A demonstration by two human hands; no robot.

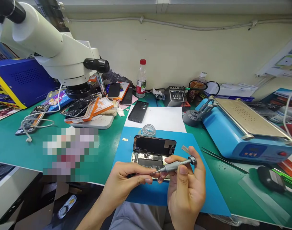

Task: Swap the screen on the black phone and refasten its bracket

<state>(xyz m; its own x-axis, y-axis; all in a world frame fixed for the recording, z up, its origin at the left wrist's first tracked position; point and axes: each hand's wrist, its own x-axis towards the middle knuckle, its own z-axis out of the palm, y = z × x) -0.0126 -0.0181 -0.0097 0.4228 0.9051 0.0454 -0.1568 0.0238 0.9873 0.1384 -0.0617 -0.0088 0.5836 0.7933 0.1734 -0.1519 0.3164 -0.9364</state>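
My right hand [186, 188] is closed around a grey precision screwdriver [177, 165], held nearly level with its tip pointing left. My left hand [126, 182] pinches thumb and forefinger at that tip; whatever is between the fingers is too small to see. Just behind both hands an opened phone [152, 152] lies on a blue mat [208, 191], its dark screen folded up and its battery and boards exposed. A small coil of clear tape [148, 130] rests beyond the phone.
A white microscope [52, 48] stands at the left over several phone parts. A blue screen-separator machine [241, 134] sits at the right, with black tweezers [222, 158] before it. A water bottle [141, 78], a black phone [138, 111] and white paper [165, 119] lie behind.
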